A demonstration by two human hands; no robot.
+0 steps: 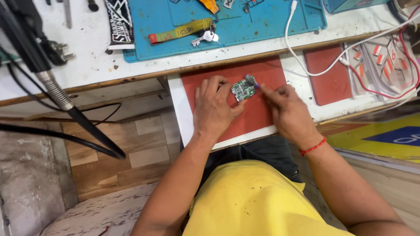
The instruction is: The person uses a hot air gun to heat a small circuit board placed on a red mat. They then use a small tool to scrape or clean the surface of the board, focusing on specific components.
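my left hand [213,107] pinches the green board [241,89] on the red mat [258,114], near worktop edge. right hand [283,105] grips a small tool [251,80] on it. board work looks mid-way, unfinished.

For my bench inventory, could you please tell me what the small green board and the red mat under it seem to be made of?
The green board, held in the left hand, looks like rigid laminate with small metallic parts, slightly glossy. The red mat looks like matte rubber or silicone, flat and without glare; which of the two is unclear.
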